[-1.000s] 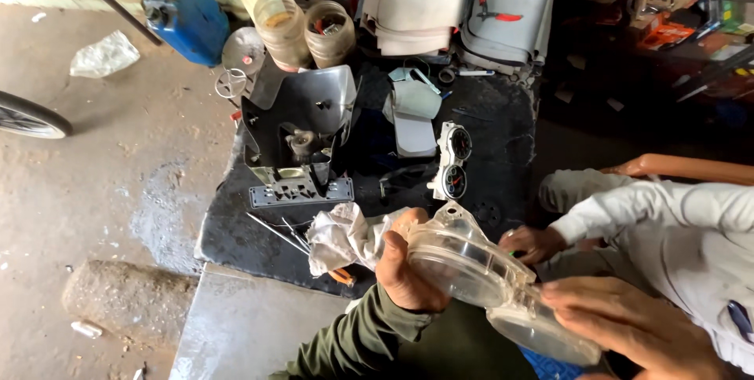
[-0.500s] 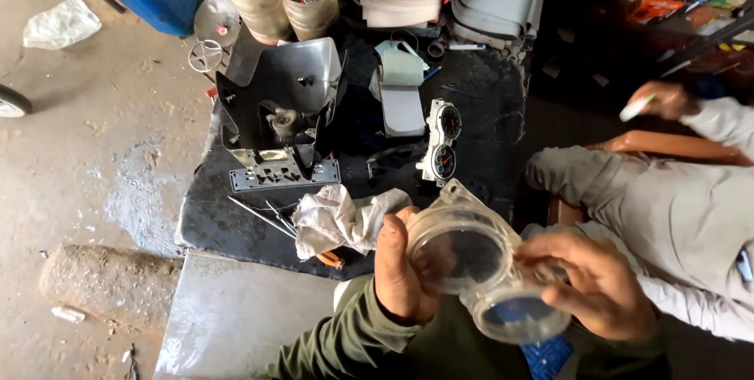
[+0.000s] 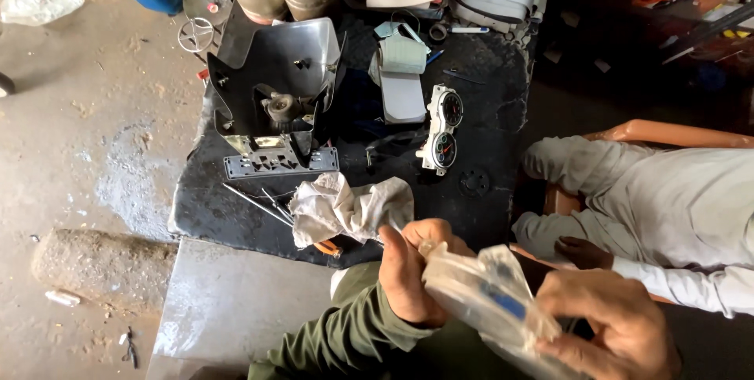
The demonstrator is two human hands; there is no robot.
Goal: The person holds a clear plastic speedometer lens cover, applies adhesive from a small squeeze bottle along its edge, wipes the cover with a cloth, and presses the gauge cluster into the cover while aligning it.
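Since half a second ago we are seeing the clear plastic cover tipped over: its round face was toward us then, and now it is turned edge-on and slanting down toward 4 o'clock. Both of our hands have also slid lower and rightward in the view.

Our left hand is clamping the cover's upper end, fingers curled around the rim and thumb lying along its side. Our right hand is closing on the lower end at 5 o'clock, fingers wrapped under it. The two hands are sitting apart, joined only by the cover between them, which is hovering above our lap just off the near edge of the black mat.

At 10 o'clock from the left hand a crumpled grey rag is lying on the mat, touching nothing we are holding. Thin metal rods are resting just beside the rag at its 9 o'clock. Farther up, at 11 o'clock, a dark metal housing is standing on the mat. A white twin-dial instrument cluster is lying at 12 o'clock from our hands, well apart from them. At 3 o'clock another person in pale clothes is sitting, one dark hand resting near our right wrist.
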